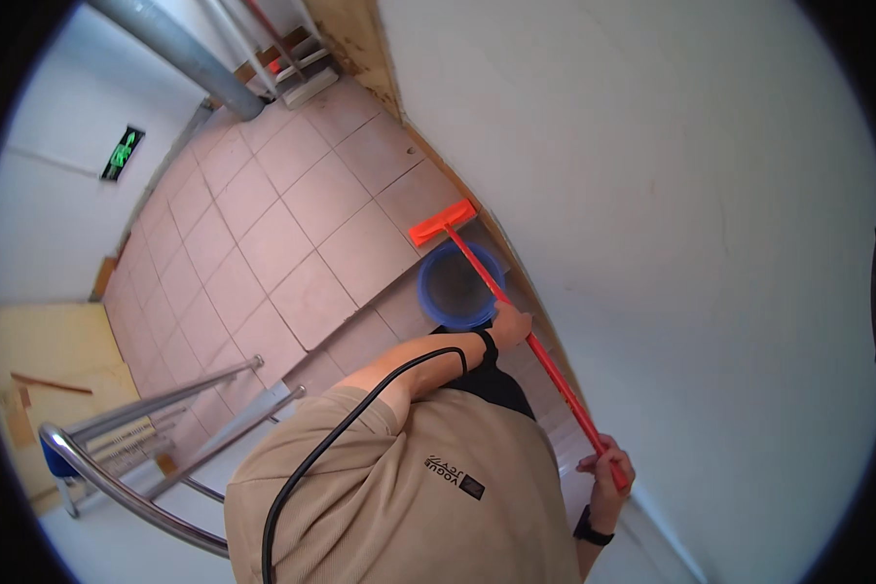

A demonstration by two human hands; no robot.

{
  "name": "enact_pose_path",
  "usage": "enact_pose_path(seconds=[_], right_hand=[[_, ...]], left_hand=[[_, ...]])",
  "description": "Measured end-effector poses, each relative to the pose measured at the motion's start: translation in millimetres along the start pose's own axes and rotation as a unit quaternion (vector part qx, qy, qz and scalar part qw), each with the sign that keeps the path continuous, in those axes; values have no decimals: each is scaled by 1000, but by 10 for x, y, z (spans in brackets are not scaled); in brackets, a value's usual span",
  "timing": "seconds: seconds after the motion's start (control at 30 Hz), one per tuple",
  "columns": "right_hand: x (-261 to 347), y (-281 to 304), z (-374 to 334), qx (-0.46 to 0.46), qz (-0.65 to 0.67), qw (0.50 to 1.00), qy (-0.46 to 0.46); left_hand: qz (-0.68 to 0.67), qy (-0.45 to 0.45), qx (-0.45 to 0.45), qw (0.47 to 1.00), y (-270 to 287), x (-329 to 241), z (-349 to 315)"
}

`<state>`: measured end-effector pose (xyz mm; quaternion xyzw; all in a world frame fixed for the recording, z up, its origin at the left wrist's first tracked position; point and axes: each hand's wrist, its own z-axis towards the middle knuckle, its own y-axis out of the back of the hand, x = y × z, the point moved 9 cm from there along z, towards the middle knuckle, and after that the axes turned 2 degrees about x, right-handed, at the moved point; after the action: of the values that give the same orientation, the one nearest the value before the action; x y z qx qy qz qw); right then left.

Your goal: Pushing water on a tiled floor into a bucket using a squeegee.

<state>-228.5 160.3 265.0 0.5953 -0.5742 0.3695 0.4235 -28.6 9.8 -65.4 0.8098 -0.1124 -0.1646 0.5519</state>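
A long-handled floor brush (pixel 543 355) with a red pole and a flat orange head runs diagonally across the view; its bristle side is not clear to see. Partway down the pole, my left hand (pixel 512 326) is wrapped round it. My right hand (pixel 608 467) grips the pole near its lower end, a dark band on the wrist. A round blue bucket (pixel 426 292) stands by the wall just beyond my left hand. The orange head is over the far rim of the bucket, and the pole crosses above its opening. The bucket's inside looks greyish.
Pink floor tiles (pixel 292 224) form a raised level with a step edge (pixel 346 321). A white wall (pixel 672 224) borders the right. Metal handrails (pixel 146 506) stand at lower left. A grey pipe (pixel 190 58) and white-headed mops (pixel 311 88) occupy the far corner. A black cable (pixel 311 453) crosses my sleeve.
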Motion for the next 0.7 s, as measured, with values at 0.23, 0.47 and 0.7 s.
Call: enact_pose_path(seconds=[0.23,0.47,0.7], right_hand=[[143,-354,132,34,-31,999,25],[252,-755,599,67,-48,996,34],[407,-1322,1023,145,-62,986,54]], left_hand=[[-22,23,15,999,298,324,-88],[-24,72,91,993,568,948,24],[-642,376,62,666,-458,2001,362]])
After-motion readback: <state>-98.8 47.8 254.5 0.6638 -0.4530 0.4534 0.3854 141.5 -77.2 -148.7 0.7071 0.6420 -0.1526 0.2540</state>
